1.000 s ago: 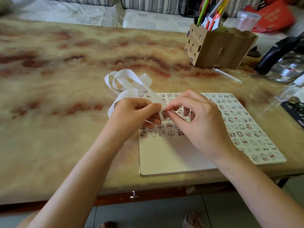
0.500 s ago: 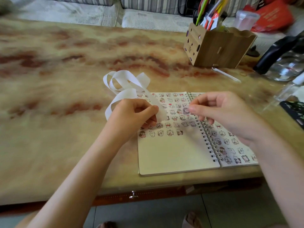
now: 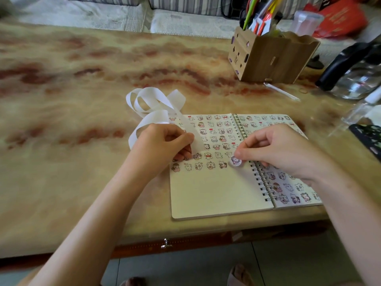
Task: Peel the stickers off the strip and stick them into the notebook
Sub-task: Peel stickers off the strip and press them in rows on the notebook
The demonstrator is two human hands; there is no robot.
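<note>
An open spiral notebook (image 3: 214,193) lies at the table's near edge, both pages carrying rows of small cartoon stickers. A white backing strip (image 3: 153,104) curls in loops behind the notebook's top left corner. My left hand (image 3: 162,144) grips the strip's end over the left page. My right hand (image 3: 276,149) pinches a small round purple sticker (image 3: 235,161) and holds it at the right end of the lowest sticker row on the left page, close to the spiral. Whether the sticker touches the paper, I cannot tell.
A wooden pen holder (image 3: 272,56) full of pens stands at the back right. A glass kettle with a black handle (image 3: 354,73) sits at the far right, with a white stick (image 3: 281,91) lying in front of the holder. The marbled table (image 3: 72,120) spreads to the left.
My right hand peeled a sticker off the strip, swung right, then came down and left to the bottom row of the left page. My left hand stayed holding the strip.
</note>
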